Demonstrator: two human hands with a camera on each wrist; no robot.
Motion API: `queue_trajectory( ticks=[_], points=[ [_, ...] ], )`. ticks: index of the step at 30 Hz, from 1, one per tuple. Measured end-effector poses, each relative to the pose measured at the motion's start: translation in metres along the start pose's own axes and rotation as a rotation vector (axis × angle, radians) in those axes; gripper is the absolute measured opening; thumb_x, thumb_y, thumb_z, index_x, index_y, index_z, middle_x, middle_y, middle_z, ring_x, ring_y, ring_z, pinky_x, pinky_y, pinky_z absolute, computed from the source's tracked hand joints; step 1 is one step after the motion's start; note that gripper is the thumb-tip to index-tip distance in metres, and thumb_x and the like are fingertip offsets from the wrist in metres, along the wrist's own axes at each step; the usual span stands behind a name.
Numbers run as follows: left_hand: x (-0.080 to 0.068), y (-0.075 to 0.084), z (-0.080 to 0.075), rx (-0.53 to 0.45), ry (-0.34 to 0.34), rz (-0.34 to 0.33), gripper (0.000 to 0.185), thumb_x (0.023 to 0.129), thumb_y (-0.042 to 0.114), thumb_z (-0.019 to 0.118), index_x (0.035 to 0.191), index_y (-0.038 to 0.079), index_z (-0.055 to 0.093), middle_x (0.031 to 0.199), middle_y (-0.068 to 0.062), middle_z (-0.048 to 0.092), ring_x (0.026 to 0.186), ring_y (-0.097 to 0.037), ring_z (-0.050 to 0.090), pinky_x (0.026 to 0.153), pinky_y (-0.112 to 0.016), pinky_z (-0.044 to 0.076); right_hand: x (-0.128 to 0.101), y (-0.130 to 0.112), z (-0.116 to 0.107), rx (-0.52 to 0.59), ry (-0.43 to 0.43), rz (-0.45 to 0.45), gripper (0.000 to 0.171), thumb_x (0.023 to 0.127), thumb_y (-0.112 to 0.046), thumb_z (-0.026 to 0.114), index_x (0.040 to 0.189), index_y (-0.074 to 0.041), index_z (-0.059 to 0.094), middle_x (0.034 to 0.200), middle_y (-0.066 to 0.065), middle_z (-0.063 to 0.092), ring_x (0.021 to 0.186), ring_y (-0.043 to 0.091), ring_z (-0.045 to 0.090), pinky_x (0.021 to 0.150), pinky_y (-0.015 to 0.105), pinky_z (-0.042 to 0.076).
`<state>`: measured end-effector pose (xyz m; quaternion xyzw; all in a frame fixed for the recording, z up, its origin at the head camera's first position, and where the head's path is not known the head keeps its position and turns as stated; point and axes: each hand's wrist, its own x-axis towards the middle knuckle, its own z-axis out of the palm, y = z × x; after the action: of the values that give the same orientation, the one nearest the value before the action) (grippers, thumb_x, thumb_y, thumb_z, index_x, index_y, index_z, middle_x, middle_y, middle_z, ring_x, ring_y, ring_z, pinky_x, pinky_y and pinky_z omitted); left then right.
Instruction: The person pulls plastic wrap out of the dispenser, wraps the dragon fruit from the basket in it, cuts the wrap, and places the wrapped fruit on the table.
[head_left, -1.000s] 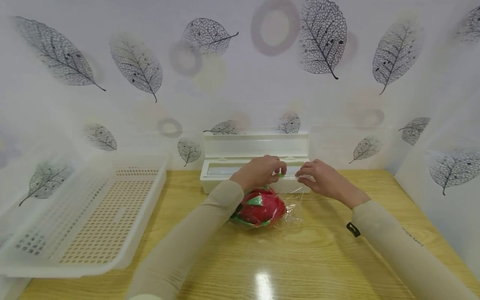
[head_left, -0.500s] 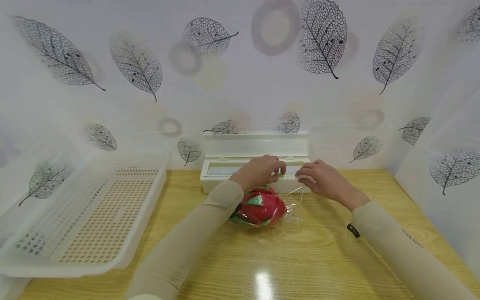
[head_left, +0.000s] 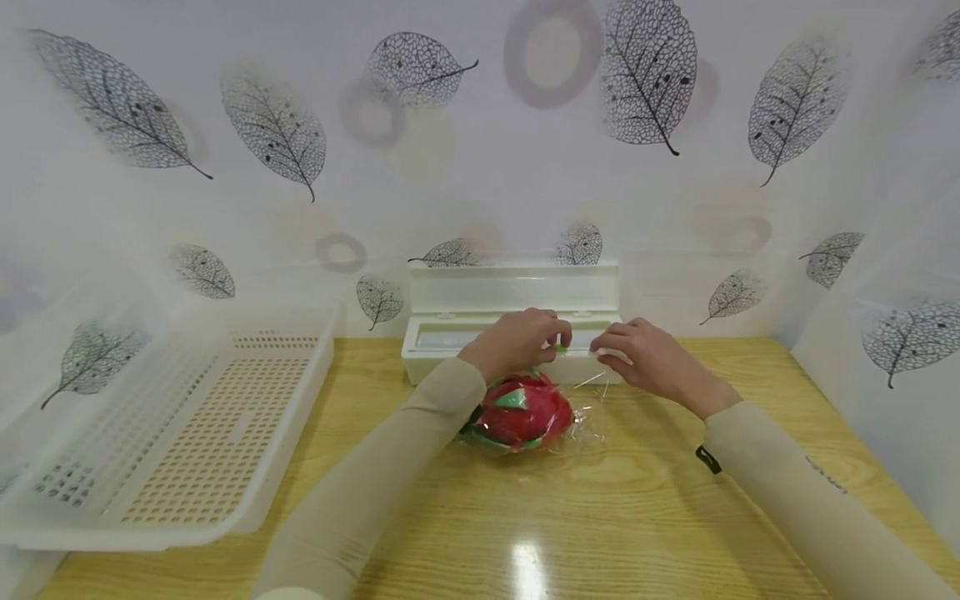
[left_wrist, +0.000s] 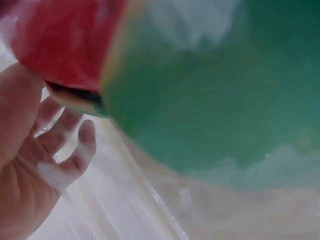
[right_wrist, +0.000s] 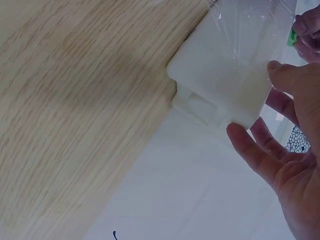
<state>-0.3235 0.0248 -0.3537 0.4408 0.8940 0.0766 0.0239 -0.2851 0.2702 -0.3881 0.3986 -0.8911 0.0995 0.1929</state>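
Nearest the person, a wooden table (head_left: 615,525) carries both sleeved forearms. Further in, at the middle of the table, lies a red dragon fruit (head_left: 517,412) with green scales, sitting on a sheet of clear cling film (head_left: 585,417) that runs from under it up to the dispenser behind. The left wrist view shows the fruit as a red and green blur right against the lens.

Just beyond the fruit, the left hand (head_left: 519,340) hovers over it with fingers curled; its fingertips pinch a small green tab (head_left: 561,347) at the dispenser's front edge. Beside it, apart by a narrow gap, the right hand (head_left: 643,357) rests at the dispenser's right end. In the right wrist view its fingers (right_wrist: 250,150) are spread and loosely bent around the white corner, with the thumb against the film drawn over it.

Behind both hands stands the white cling film dispenser (head_left: 510,321), lid raised, against the leaf-patterned wall (head_left: 225,183). Far left sits a white perforated basket (head_left: 195,425).
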Motion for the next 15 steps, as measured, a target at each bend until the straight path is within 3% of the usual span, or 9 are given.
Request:
queue_trajectory(
  ticks=[15],
  points=[
    [-0.0027,-0.0004,-0.0002,-0.015,0.001,-0.012,0.018,0.099,0.015,0.065,0.116,0.018,0.070,0.115,-0.002,0.070,0.104,-0.016,0.067,0.087,-0.026,0.057,-0.0012,0.0019,0.0022,-0.005,0.016,-0.029,0.018,0.084,-0.003,0.081,0.100,-0.009,0.078,0.096,0.005,0.076,0.084,0.024,0.070,0.084,0.048,0.057]
  ],
)
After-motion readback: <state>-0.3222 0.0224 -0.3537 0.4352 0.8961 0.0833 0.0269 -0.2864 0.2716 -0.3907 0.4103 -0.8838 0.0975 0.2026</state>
